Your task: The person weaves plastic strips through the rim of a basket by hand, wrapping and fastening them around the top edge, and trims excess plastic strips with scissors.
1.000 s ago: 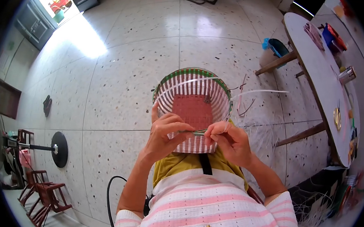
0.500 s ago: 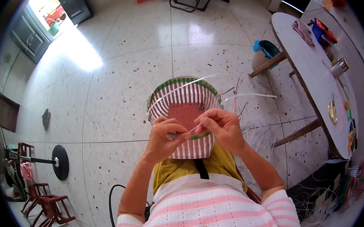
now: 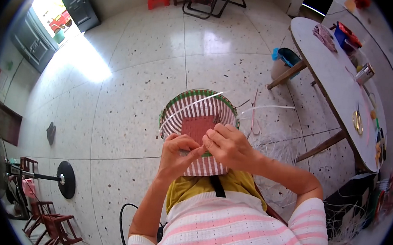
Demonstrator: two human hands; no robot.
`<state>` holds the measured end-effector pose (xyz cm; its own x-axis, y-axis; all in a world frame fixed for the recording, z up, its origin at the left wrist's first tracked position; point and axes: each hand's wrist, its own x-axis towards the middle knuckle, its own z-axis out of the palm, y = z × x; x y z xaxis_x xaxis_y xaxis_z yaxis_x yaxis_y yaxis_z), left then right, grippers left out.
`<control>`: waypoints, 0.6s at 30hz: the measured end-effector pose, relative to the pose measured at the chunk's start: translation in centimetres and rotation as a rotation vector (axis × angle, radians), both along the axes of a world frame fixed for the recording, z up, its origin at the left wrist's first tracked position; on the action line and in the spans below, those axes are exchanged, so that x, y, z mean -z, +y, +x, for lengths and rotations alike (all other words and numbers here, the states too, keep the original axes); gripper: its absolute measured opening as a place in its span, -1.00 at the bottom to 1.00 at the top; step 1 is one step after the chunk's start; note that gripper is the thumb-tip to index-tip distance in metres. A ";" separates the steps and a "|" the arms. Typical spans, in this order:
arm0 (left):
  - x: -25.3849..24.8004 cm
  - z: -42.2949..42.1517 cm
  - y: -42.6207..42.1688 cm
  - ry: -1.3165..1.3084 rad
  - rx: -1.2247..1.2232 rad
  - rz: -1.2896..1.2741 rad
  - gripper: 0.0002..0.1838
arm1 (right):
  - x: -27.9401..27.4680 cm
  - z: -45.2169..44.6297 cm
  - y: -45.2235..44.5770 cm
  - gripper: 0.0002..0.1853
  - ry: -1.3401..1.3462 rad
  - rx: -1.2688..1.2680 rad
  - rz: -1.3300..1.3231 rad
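A woven basket (image 3: 196, 126) with red and white stripes, a green rim and a red base sits at my lap, on yellow-green cloth (image 3: 242, 189). Over its near rim, my left hand (image 3: 179, 154) is closed in a pinch. Touching it at the fingertips is my right hand (image 3: 229, 146), its fingers curled together. Whatever lies between the fingers is too small to make out. A white strip (image 3: 193, 106) crosses the basket's far side, and another pale strip (image 3: 270, 106) sticks out to the right.
At the right stands a white table (image 3: 331, 82) with scissors (image 3: 357, 122) and a can (image 3: 365, 73). A bin (image 3: 285, 65) is beside its leg. Loose pale strips (image 3: 281, 149) lie on the floor. Small chairs (image 3: 55, 222) and a round black base (image 3: 66, 180) are at the left.
My right hand has moved left from the near rim and now meets my left hand at the fingertips. The view has shifted, so the basket appears lower.
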<state>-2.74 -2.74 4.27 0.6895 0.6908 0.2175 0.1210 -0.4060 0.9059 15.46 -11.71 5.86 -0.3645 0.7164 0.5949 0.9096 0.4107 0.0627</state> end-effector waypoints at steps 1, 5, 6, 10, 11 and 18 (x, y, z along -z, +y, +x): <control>0.1 -0.2 0.1 -0.005 0.010 -0.015 -0.82 | 0.2 0.5 0.4 -0.70 -0.001 -0.049 0.025; 0.6 -0.7 0.2 -0.053 0.010 -0.020 -0.82 | 0.3 3.2 2.1 -0.76 0.068 -0.082 0.079; 0.6 -0.7 0.2 -0.065 0.014 -0.020 -0.82 | 0.3 3.9 2.5 -0.76 0.065 -0.081 0.085; 1.0 -1.0 0.3 -0.079 0.039 -0.015 -0.83 | -0.1 7.6 3.9 -0.81 0.223 -0.005 0.181; 0.9 -1.1 0.3 -0.082 0.044 -0.010 -0.83 | -0.5 9.0 4.1 -0.81 0.231 0.082 0.171; 0.2 -0.2 0.4 -0.058 0.014 -0.066 -0.86 | -3.1 12.1 6.3 -0.83 0.695 0.121 0.131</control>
